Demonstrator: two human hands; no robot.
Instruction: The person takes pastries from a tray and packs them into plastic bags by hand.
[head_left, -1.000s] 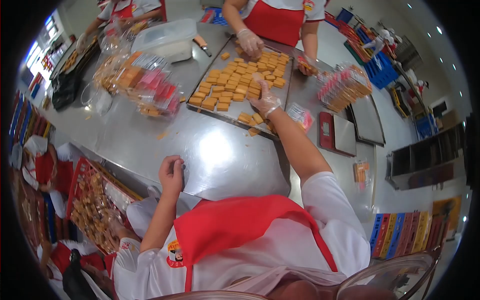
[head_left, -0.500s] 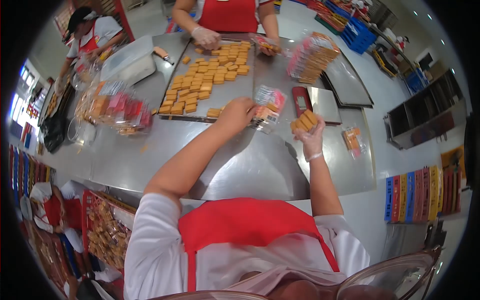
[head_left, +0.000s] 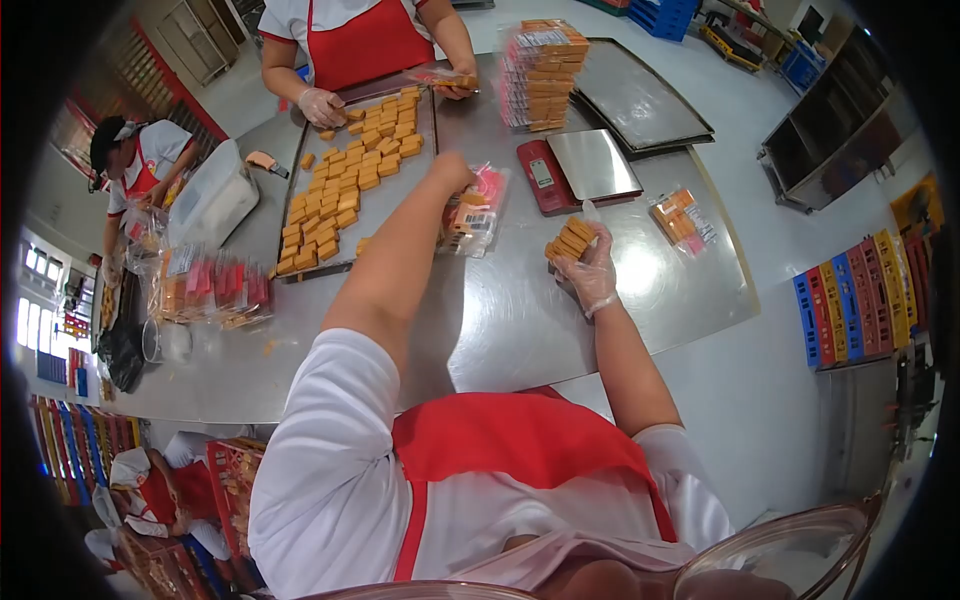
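Far left, filled packs [head_left: 205, 285] lie heaped on the table [head_left: 510, 320], near the tub [head_left: 215, 205]. Next, the tray [head_left: 380, 203] carries loose biscuits [head_left: 325, 195] in crowded rows; a co-worker's gloved hand [head_left: 323, 107] is at its far edge. Left hand [head_left: 456, 172]: at the upper part of the bags [head_left: 475, 222], just right of the tray; blurred, cannot tell whether it grips or merely touches. Risk: thin film may cling, so two bags could lift as one. Left forearm passes over the tray's near right corner; if it drops, biscuits there could be nudged or chipped. Right of the bags, the stack [head_left: 545, 80] stands tall behind the scale [head_left: 540, 178]; a bump could topple it, the wrapped layers probably being slippery. Right hand [head_left: 592, 268]: gloved, fingers curled narrow round a handful [head_left: 570, 238], in front of the scale. Risk: too loose a hold may shed an end piece; too hard a squeeze may crumble the edges. Far right, a loose pack [head_left: 683, 220] lies apart on the table, beyond that hand.
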